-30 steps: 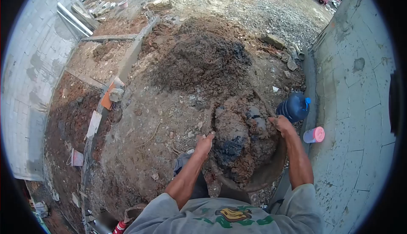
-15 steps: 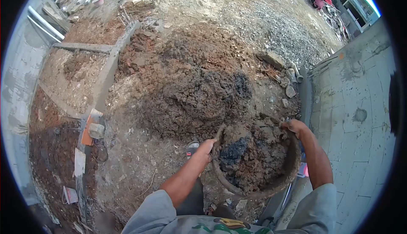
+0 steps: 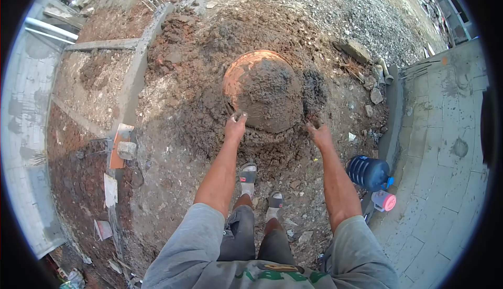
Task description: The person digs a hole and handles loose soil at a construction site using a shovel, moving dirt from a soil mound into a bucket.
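Note:
A round orange basin (image 3: 243, 73), its base caked with grey-brown mud, is tipped upside down over a mound of dark, clumpy soil (image 3: 199, 126). At the basin's near left edge, my left hand (image 3: 236, 125) is closed on what looks like its handle. My right hand (image 3: 319, 133) is closed at the near right edge, where mud partly hides the grip. Whatever lies under the basin is hidden.
A blue water jug (image 3: 370, 173) and a pink-lidded plastic jug (image 3: 384, 200) stand to the right by a block wall (image 3: 445, 147). Concrete footings (image 3: 137, 79) run along the left. Stones and a broken block (image 3: 354, 51) lie right of the mound; gravel (image 3: 377, 24) lies beyond.
The soil-filled basin has moved from beside me on the right, forward and left onto the mound. It has turned over, and its underside now faces up. Both hands have moved with it.

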Demonstrator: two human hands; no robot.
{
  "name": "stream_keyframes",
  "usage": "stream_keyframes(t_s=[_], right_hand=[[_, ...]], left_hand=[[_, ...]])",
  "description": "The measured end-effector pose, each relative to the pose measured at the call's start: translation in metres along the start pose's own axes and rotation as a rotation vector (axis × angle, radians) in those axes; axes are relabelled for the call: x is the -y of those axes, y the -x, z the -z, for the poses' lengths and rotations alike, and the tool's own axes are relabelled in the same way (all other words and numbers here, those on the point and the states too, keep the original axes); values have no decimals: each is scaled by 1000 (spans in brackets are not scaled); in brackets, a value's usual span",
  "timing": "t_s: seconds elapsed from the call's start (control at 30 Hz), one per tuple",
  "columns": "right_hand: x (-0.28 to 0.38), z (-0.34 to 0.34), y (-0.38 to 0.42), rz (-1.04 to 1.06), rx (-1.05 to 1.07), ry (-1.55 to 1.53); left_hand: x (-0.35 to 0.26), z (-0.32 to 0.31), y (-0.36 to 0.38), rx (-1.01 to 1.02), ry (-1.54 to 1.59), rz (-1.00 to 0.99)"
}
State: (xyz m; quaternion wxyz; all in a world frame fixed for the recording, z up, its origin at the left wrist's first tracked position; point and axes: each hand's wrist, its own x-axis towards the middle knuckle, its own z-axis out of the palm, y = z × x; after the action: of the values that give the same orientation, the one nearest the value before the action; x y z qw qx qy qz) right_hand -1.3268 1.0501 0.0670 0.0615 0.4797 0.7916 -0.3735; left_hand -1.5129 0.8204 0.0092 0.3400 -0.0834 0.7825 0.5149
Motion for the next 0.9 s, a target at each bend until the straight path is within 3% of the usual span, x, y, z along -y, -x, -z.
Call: stream_keyframes(t_s=[0.07,0.17,0.2,0.23,0.27,0.3,0.33,0.37,0.4,0.47,0.53,0.67,0.73,0.83,0.9], right_hand=[[-12,24,36,-121,-39,59],[-110,23,53,-218,-40,416],[-144,22,63,-167,1,487],[-172,22,63,-117,43,559],[-181,24,54,-105,52,561],[-191,23,54,-243,150,600],[-196,22,61,-391,249,643],[-188,14,56,-273,156,617],[-173,3,50,-154,59,596],[-106,-13,27,-38,55,708],[-20,-36,-2,339,-32,487],[165,-97,-60,646,-7,607],[223,-141,-101,818,-8,715],[258,-206,-171,1015,15,1019],[280,-231,-198,796,173,1240]], left_hand=[[31,29,23,-103,-136,-5],[103,105,73,-330,-178,71],[141,136,84,-386,-152,114],[134,160,119,-459,-80,185],[169,191,130,-546,-80,269],[181,210,156,-632,-6,269],[199,230,176,-637,-85,405],[213,239,195,-684,-91,384],[230,243,212,-726,-91,365],[294,254,226,-756,-180,715],[395,271,218,-546,-232,835],[369,241,173,-479,-304,1012],[285,240,143,-405,50,397],[299,269,117,-424,121,300],[301,287,122,-462,103,332]])
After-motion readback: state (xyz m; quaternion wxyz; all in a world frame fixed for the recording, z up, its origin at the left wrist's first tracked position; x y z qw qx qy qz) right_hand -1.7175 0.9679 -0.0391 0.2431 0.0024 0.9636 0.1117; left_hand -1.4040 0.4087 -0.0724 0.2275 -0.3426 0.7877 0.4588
